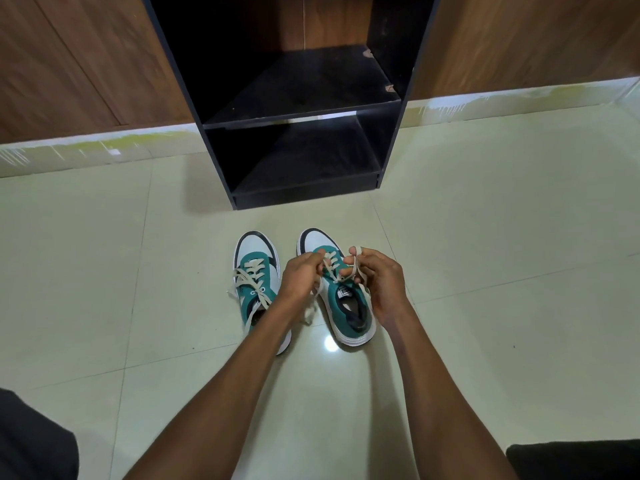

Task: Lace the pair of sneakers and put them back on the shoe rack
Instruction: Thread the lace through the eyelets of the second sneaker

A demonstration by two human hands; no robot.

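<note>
Two green, white and black sneakers stand side by side on the tiled floor, toes pointing at the rack. The left sneaker (252, 268) has cream laces lying loosely over its tongue, and my left forearm crosses its heel. Over the right sneaker (349, 306) both hands work its cream lace (337, 271). My left hand (300, 277) pinches one lace end on the shoe's left side. My right hand (379, 278) holds the other end, looped around its fingers. The black shoe rack (298, 112) stands just beyond the shoes, and both visible shelves are bare.
Wood-panelled walls flank the rack, with a pale skirting strip (86, 147) along the floor. Glossy cream tiles (502, 237) spread on all sides. My dark-clothed knees show at the bottom left (31, 441) and bottom right (575, 459) corners.
</note>
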